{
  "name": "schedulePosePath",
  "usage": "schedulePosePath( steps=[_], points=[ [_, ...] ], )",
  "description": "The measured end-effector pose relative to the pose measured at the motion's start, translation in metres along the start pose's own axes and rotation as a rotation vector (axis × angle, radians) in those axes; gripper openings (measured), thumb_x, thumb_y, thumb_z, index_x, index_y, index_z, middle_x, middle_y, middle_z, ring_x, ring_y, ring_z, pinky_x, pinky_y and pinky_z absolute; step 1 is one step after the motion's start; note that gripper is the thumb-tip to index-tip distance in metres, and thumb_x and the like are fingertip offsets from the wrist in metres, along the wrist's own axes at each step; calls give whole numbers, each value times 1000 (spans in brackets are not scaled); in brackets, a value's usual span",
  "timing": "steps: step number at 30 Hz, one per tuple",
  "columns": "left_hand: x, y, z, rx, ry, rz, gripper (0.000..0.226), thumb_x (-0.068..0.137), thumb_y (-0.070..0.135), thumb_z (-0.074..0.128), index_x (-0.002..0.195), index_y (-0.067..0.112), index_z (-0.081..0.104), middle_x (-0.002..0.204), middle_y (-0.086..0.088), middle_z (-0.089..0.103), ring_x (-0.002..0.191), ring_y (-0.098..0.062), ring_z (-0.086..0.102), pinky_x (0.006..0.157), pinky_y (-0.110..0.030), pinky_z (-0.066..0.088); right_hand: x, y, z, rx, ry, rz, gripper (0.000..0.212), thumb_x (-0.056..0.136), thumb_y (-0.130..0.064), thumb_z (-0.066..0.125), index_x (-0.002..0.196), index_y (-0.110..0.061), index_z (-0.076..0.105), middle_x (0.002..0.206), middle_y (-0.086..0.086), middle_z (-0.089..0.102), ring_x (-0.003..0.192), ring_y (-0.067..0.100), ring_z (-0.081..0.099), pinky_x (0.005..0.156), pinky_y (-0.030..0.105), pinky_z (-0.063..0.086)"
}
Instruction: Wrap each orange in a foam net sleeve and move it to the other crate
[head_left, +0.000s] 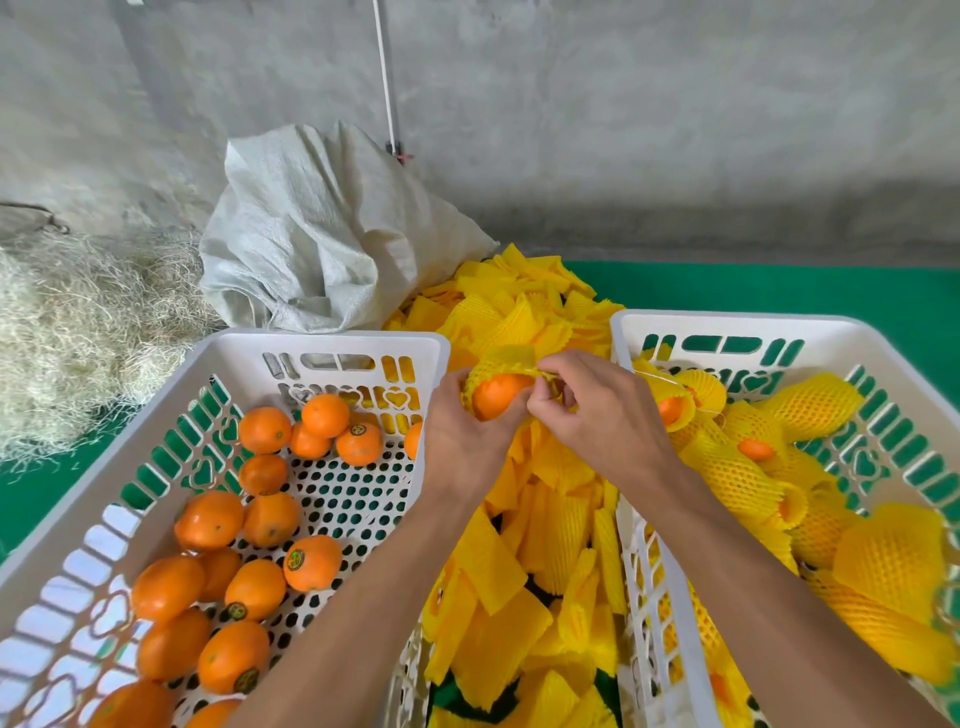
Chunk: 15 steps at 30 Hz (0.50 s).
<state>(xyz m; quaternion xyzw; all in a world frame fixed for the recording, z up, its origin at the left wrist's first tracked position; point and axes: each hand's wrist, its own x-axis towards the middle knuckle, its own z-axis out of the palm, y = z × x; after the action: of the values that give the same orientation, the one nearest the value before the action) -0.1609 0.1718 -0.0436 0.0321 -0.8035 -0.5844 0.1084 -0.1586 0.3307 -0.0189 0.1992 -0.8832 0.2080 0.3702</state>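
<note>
Between the two crates I hold an orange (497, 396) that is partly inside a yellow foam net sleeve (506, 359). My left hand (462, 436) cups the orange from below. My right hand (597, 415) pinches the sleeve's edge at the orange's right side. The left white crate (332, 343) holds several bare oranges (311, 562). In the right white crate (727, 325) lie several oranges wrapped in yellow sleeves (810, 402). A loose pile of flat yellow sleeves (524, 561) lies between the crates, under my hands.
A white woven sack (322, 234) slumps behind the left crate. Dry straw (78, 322) is heaped at the far left. Green cloth (779, 288) covers the surface, and a grey concrete wall stands behind.
</note>
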Motion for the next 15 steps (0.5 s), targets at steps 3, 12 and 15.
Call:
schedulePosePath(
  steps=[3, 12, 15],
  points=[
    [-1, 2, 0, -34, 14, -23, 60, 85, 58, 77, 128, 26, 50, 117, 10, 65, 103, 0, 64, 83, -12, 53, -1, -4, 2, 6, -18, 43, 20, 93, -24, 67, 109, -12, 70, 95, -1, 69, 78, 14, 64, 61, 19, 42],
    [-4, 6, 3, -189, -99, -58, 89, 78, 46, 79, 154, 26, 36, 145, -4, 54, 133, -26, 57, 108, -53, 52, -4, -3, 13, 80, -311, 289, 42, 106, -27, 49, 146, -15, 52, 136, 8, 64, 117, 30, 63, 90, 45, 55],
    [-2, 4, 3, -175, -98, -58, 87, 77, 42, 87, 149, 24, 43, 138, -6, 58, 124, -27, 62, 99, -55, 57, -2, -2, 11, 92, -274, 291, 38, 108, -21, 46, 143, -11, 55, 138, 11, 62, 119, 31, 61, 95, 47, 52]
  ],
)
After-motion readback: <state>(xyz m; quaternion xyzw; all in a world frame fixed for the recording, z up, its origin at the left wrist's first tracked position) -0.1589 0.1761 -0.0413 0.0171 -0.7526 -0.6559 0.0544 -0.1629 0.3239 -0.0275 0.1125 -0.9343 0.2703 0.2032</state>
